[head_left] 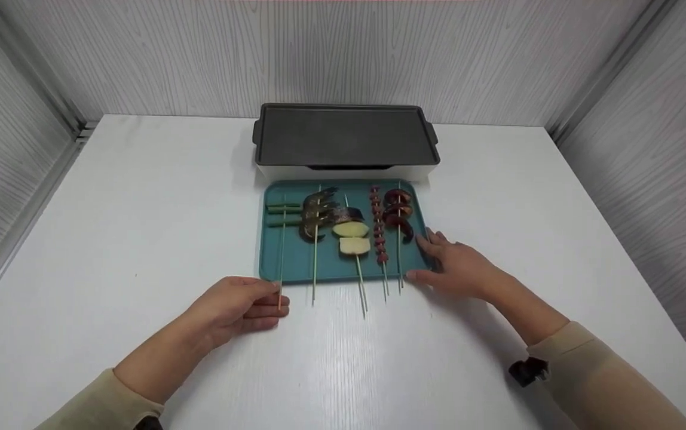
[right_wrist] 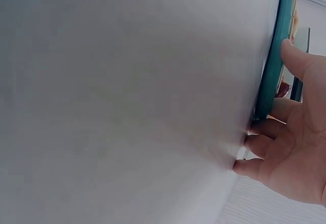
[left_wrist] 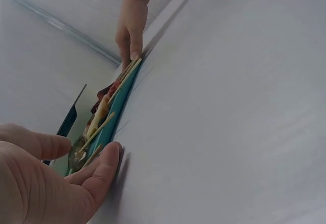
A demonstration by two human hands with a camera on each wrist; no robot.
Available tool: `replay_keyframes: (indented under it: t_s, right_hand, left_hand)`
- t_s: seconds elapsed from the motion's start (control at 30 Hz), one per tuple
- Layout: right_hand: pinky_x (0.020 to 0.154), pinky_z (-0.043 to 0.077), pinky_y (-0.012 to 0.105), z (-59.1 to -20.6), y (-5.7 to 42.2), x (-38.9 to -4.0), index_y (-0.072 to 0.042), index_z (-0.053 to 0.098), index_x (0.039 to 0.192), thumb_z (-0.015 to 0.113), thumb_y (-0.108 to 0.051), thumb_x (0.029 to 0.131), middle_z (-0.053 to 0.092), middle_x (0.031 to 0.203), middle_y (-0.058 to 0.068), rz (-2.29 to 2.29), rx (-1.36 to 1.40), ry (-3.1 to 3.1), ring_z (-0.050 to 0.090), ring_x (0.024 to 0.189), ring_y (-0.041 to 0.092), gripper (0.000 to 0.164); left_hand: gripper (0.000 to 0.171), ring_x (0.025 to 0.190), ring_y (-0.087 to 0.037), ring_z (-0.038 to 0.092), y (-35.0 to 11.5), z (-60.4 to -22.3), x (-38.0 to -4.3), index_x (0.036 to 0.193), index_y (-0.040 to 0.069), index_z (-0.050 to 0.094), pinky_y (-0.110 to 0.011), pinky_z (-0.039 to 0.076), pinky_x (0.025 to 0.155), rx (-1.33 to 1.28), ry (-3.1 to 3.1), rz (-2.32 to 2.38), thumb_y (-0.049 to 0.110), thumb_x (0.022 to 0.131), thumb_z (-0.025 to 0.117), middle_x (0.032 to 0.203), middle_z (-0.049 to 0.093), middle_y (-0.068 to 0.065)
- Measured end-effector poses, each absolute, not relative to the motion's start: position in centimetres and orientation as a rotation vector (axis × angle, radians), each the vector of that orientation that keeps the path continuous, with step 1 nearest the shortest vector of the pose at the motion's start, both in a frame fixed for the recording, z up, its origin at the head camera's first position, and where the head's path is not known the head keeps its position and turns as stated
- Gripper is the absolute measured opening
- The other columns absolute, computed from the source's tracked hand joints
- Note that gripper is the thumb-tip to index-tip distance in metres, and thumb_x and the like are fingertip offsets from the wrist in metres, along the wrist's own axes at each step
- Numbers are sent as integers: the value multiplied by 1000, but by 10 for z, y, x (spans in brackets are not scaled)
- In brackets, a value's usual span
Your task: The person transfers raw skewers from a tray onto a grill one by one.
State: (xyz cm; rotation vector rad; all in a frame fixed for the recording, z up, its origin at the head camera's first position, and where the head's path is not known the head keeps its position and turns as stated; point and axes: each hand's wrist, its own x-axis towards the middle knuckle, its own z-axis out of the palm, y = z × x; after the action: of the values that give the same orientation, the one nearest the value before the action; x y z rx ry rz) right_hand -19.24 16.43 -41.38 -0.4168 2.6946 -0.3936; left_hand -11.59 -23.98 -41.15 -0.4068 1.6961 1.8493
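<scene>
- A teal tray [head_left: 334,270] of skewers [head_left: 351,230] lies on a white table [head_left: 170,221], just before a dark griddle [head_left: 346,137]; stick ends overhanging the near rim could snag and shift the food.
- A relaxed left hand [head_left: 238,306], thumb and fingertips parted, surrounds the end of the green-stalk skewer [head_left: 284,223]; a careless brush could roll it.
- An unclenched right hand [head_left: 459,267] touches the tray's near right corner; uneven pressure could twist it.
- Unclear: whether the left thumb meets the stick. Both forearms run out of frame.

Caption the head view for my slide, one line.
Left hand and right hand at a teal tray of skewers, before a dark griddle.
</scene>
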Motion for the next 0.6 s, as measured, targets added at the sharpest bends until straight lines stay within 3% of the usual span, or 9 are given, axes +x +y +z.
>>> replay_keyframes:
  t_s: [0.43,0.6]
  right_hand:
    - [125,24,63,-414,165,-193,-5,31,166,61,-65,100,20,173,21,-429,-455,2705,22,158,43,94]
    - [125,22,62,-415,165,-192,-3,33,165,61,-65,101,22,172,21,-438,-470,2709,21,159,41,93]
  left_hand:
    - [46,101,-22,77,-244,-409,-121,144,-12,54,-32,62,88,-390,1646,1929,4,103,69,119,75,-18]
    - [43,99,-21,77,-246,-407,-121,141,-11,58,-30,62,86,-380,1681,1924,3,102,70,117,76,-18]
